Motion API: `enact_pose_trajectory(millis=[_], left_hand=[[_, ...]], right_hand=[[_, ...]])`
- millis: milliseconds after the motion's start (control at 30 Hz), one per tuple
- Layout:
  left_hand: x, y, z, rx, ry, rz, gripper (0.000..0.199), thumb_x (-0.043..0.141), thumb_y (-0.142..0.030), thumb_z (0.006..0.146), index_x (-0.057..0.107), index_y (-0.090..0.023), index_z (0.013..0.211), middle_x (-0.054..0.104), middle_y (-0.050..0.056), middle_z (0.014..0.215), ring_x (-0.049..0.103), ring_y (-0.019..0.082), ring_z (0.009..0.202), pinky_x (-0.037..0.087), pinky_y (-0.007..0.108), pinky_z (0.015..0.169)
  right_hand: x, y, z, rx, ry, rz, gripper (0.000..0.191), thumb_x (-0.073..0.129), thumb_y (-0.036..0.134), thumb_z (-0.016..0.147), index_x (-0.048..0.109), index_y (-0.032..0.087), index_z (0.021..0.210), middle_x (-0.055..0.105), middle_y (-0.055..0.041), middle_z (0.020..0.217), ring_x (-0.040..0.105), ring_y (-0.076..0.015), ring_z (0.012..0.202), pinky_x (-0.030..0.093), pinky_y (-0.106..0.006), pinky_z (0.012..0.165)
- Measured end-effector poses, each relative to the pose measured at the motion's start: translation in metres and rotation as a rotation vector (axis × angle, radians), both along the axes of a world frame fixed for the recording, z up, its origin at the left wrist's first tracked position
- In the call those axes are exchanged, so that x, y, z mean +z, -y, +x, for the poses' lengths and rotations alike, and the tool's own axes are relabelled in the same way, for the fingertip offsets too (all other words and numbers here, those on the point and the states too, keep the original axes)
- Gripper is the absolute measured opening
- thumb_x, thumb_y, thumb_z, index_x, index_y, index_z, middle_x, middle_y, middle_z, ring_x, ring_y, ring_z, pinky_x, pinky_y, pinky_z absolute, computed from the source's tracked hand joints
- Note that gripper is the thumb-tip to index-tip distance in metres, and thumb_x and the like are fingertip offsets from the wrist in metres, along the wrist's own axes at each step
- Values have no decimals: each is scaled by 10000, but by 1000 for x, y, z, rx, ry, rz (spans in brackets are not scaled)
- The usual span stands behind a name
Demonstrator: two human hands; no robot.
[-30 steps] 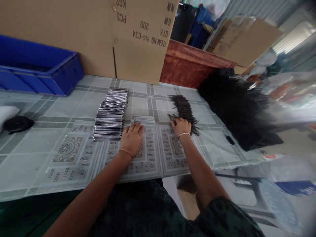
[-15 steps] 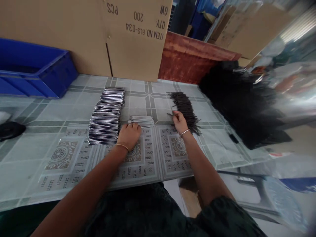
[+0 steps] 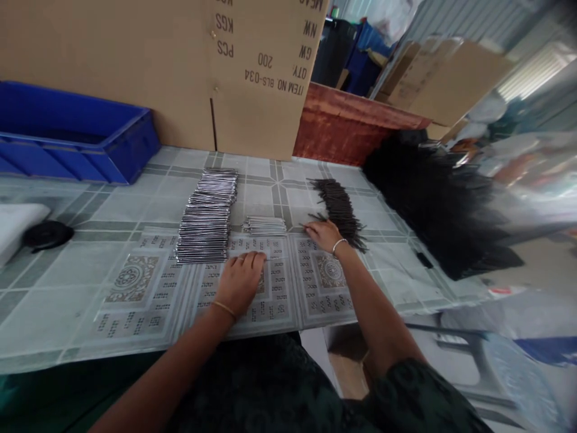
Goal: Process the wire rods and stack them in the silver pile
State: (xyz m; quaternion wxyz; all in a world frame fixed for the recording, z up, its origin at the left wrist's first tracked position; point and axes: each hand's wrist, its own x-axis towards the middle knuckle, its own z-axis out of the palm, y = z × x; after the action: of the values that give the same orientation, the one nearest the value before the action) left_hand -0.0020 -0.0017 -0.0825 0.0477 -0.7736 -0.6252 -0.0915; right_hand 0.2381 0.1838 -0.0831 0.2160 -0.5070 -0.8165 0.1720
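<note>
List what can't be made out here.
All head view:
Left hand: palm side, hidden by its own back.
Right hand: likewise.
Blue bin: left end, cut off by picture edge.
Black pile: separate pieces, lost in dark blur.
Silver rods: too small to count.

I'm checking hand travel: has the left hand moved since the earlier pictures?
Yes: against the printed sheet, the left hand has drawn back toward the person.

Silver rods (image 3: 205,225), dark brown sticks (image 3: 341,207), a blue bin (image 3: 130,147), and a pale surface (image 3: 40,313) crossed with grey-green stripes.
</note>
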Motion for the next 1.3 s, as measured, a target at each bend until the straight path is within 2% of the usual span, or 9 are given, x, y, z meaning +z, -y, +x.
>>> enact_pose_trajectory(millis=[100, 167, 367, 567, 733, 900, 1033, 1133, 1300], left_hand=[[-12, 26, -5, 52, 54, -33, 292, 377, -193, 969, 603, -158, 1150, 669, 129, 1118, 639, 258, 964, 476, 394, 835], [-18, 34, -12, 83, 83, -42, 331, 379, -163, 951, 586, -156, 1209, 662, 139, 1136, 637, 265, 979, 487, 399, 835], [-25, 31, -28, 108, 168, -53, 346, 399, -195, 950, 603, -193, 1229, 648, 121, 1187, 620, 270, 1034, 497, 403, 857], [-21, 32, -27, 119, 245, -34, 303, 382, -266, 981, 648, -208, 1115, 676, 90, 1108, 625, 262, 1006, 489, 401, 851], [-19, 33, -25, 131, 251, -11, 304, 369, -301, 990, 650, -216, 1069, 682, 85, 1087, 636, 250, 980, 485, 391, 828], [-22, 32, -27, 126, 276, -8, 278, 393, -304, 983, 645, -206, 1049, 680, 90, 1071, 640, 243, 966, 497, 383, 820], [-27, 29, -28, 115, 329, 17, 283, 382, -304, 987, 634, -190, 1044, 678, 89, 1047, 638, 228, 954, 504, 377, 844], [-28, 27, -28, 123, 349, 27, 278, 389, -308, 987, 634, -185, 1034, 678, 83, 1030, 633, 224, 942, 503, 368, 844], [-23, 25, -28, 133, 343, -8, 275, 398, -308, 985, 642, -187, 1020, 675, 80, 1033, 618, 229, 952, 487, 368, 855]], right_hand=[[6, 14, -5, 53, 182, 94, 234, 513, 270, 934, 707, 239, 1060, 682, -58, 1174, 591, -187, 1139, 368, -393, 1069], [9, 18, -4, 66, 225, 74, 214, 565, 270, 911, 730, 238, 1043, 703, -57, 1138, 617, -189, 1095, 406, -361, 1037], [11, 20, 14, -29, 180, 136, 279, 489, 237, 945, 718, 214, 1102, 706, -70, 1156, 608, -204, 1130, 440, -369, 1015], [-10, 40, 11, -23, 328, 148, 395, 568, 285, 924, 594, 246, 1316, 618, -87, 1313, 569, -228, 1193, 388, -418, 1075], [-19, 35, -5, -48, 167, 129, 132, 601, 214, 887, 718, 223, 947, 709, -66, 1048, 613, -235, 1067, 322, -450, 1115], [11, -6, 14, -200, -30, 143, 316, 360, 233, 965, 590, 152, 1167, 693, -105, 991, 652, -204, 900, 511, -380, 876], [39, -22, 33, -251, -227, 77, 399, 247, 281, 984, 515, 203, 1269, 676, -45, 849, 628, -173, 696, 546, -348, 708], [36, 7, 22, -142, -288, 21, 399, 280, 297, 988, 580, 211, 1235, 691, -63, 937, 628, -176, 774, 526, -335, 763], [-7, 96, -20, 231, -108, -84, 220, 540, 349, 945, 711, 298, 1074, 714, -5, 944, 639, -172, 901, 436, -358, 964]])
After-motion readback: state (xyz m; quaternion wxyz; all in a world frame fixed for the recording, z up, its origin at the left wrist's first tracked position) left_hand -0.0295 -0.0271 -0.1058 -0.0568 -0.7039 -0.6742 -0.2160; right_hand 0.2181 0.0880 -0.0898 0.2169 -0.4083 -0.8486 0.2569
